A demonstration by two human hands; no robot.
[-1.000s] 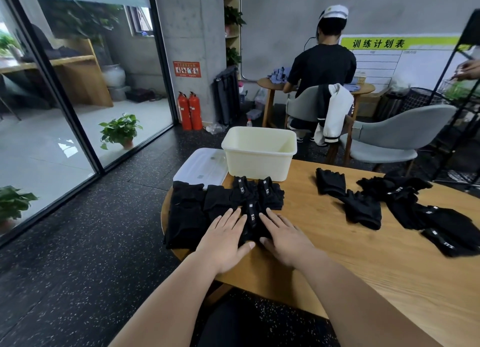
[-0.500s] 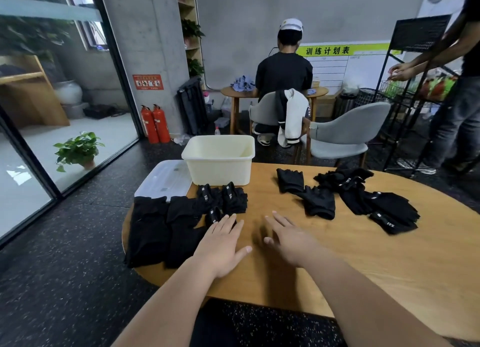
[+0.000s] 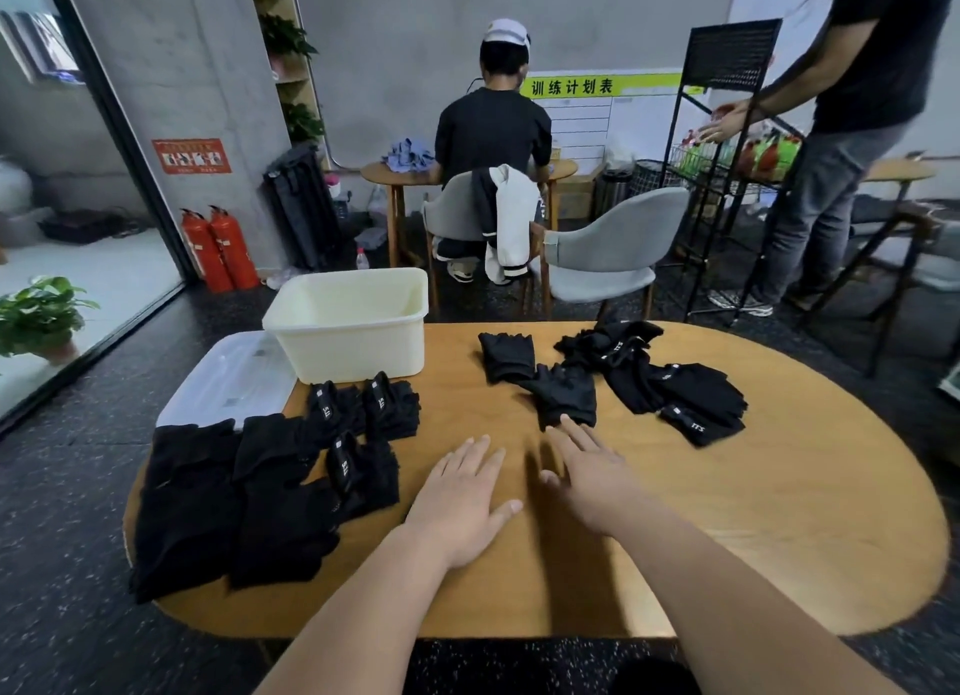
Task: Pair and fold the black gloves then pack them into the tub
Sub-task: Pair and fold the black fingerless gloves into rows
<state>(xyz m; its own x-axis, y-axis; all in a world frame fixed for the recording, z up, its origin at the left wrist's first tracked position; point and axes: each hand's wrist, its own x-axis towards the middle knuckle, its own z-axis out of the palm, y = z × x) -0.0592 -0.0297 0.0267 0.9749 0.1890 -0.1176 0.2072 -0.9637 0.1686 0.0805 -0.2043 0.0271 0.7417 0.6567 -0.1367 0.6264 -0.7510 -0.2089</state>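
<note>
Folded black glove pairs [image 3: 358,434] lie in a group on the left part of the wooden table [image 3: 727,538], in front of the cream tub [image 3: 348,325], which looks empty. Loose black gloves [image 3: 670,382] lie in a heap at the far right, with one glove [image 3: 566,393] and another [image 3: 506,354] nearer the middle. My left hand [image 3: 462,497] hovers flat with straight fingers over bare wood. My right hand [image 3: 597,471] is also flat, its fingertips just short of the nearest loose glove. Neither hand holds anything.
The tub's clear lid [image 3: 228,377] lies left of the tub, overhanging the table edge. A grey chair [image 3: 608,257] stands behind the table. A seated person [image 3: 491,138] faces away at a far table. Another person [image 3: 841,138] stands at a black wire rack [image 3: 727,122], far right.
Both hands have lifted off the folded gloves at the left and moved right toward the loose gloves. The view has turned to the right as well.
</note>
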